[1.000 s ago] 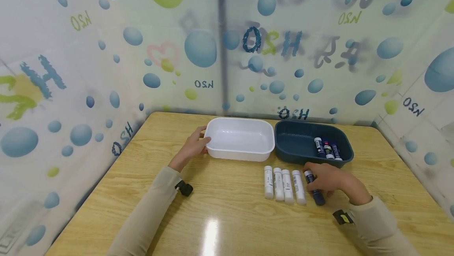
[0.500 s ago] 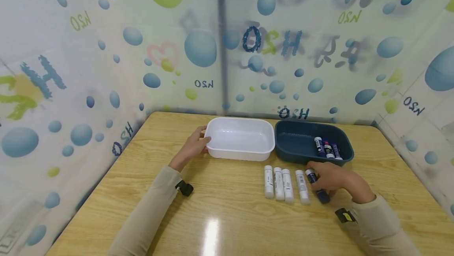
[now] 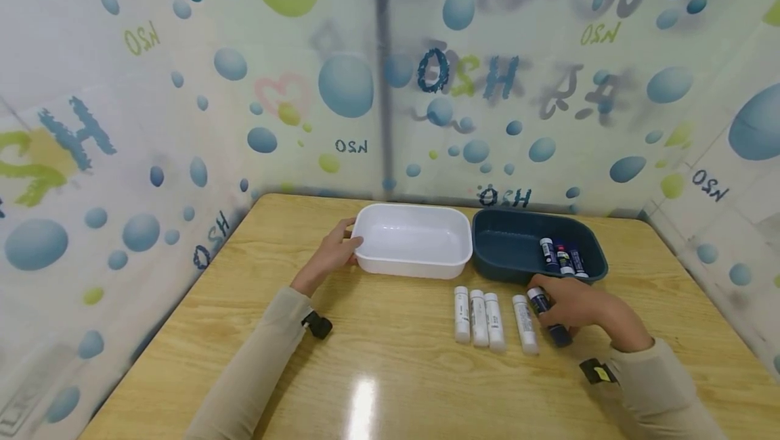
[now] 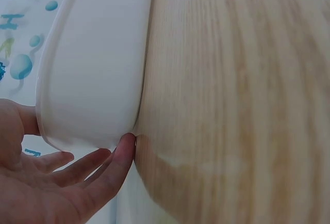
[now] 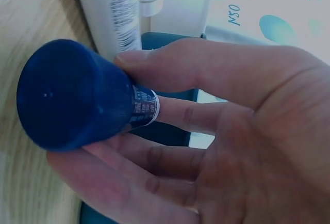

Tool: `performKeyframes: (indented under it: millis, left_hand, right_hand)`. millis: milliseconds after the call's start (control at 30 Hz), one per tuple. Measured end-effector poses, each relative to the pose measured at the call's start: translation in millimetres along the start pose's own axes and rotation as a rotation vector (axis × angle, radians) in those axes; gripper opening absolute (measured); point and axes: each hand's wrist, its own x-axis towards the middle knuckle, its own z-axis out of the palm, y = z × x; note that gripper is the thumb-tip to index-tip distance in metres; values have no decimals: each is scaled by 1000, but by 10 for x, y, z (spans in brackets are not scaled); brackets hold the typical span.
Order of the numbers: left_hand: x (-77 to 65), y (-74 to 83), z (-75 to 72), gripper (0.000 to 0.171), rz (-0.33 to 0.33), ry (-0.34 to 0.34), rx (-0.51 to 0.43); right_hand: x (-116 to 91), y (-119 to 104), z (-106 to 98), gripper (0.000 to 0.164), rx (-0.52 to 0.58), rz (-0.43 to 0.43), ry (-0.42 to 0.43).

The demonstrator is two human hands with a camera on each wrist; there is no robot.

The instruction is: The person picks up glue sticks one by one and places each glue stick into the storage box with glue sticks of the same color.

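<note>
My right hand [image 3: 573,306] holds a dark blue tube [image 3: 557,333] with a white end, low over the table in front of the dark bin. In the right wrist view, the thumb lies along one side of the tube [image 5: 72,97] and the fingers wrap the other, its rounded blue end facing the camera. Just left of it lies a white tube [image 3: 525,325] with a printed barcode. At the far side, my left hand [image 3: 332,250] grips the end of a white plastic basin [image 3: 414,268], thumb over the rim and fingers against the outer wall [image 4: 98,69].
A dark teal bin [image 3: 512,266] stands against the basin's right end, with several dark tubes [image 3: 563,258] at its right side. More white tubes [image 3: 478,318] lie in a row on the wooden table [image 3: 292,372]. A patterned curtain [image 3: 426,176] hangs behind.
My right hand has shifted slightly right with the dark blue tube. The white tube beside it has moved right too, widening the gap to the other white ones. The left hand stays on the basin.
</note>
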Motion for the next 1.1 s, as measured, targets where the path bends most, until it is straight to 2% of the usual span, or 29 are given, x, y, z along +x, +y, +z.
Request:
performKeyframes:
  millis: [300,567,933,1100]
  left_hand:
    - [-12,-32,-6,59,-6,9,-2]
    - [3,-65,24,59,7,-1,-3]
    - [-7,-44,20,58,21,3,7]
    - [-7,-26,14,58,15,11,12]
  right_hand:
    - [-55,-23,-27,56,-36,-92,28]
    - [-101,5,-64,50,-172,-218,147]
    - [-153,-29,-163,56,-72,-250,156]
    - [-196,-73,-266,56,-86,-284,195]
